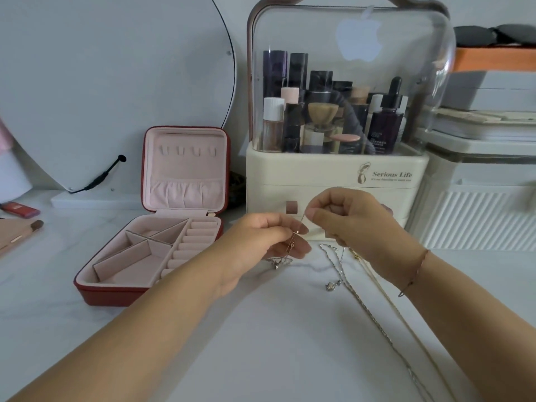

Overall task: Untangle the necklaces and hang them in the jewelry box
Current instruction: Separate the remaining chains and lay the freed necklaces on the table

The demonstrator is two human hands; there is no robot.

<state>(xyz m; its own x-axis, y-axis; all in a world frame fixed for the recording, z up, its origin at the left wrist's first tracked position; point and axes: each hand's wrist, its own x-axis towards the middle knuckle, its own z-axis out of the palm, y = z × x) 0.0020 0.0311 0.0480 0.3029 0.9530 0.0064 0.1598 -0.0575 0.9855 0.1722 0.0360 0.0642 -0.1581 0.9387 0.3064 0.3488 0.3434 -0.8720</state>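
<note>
hands (261,236) (348,216) pinching chain (301,221), organizer (313,175) labelled "serious life"

"Serious Life" lettering (392,174), dark italic serif, on the cream base (319,172) of the cosmetic organizer at the desk's back edge, upper right of the base's front face. Just under it a finer line of print, too small to read. Left of the words, small emblem (364,172): a figure in a hat. White apple-shaped logo (359,39) shows on the organizer's clear lid (420,68). Dark dropper bottle (387,123) inside has pale label lines, illegible.
</note>
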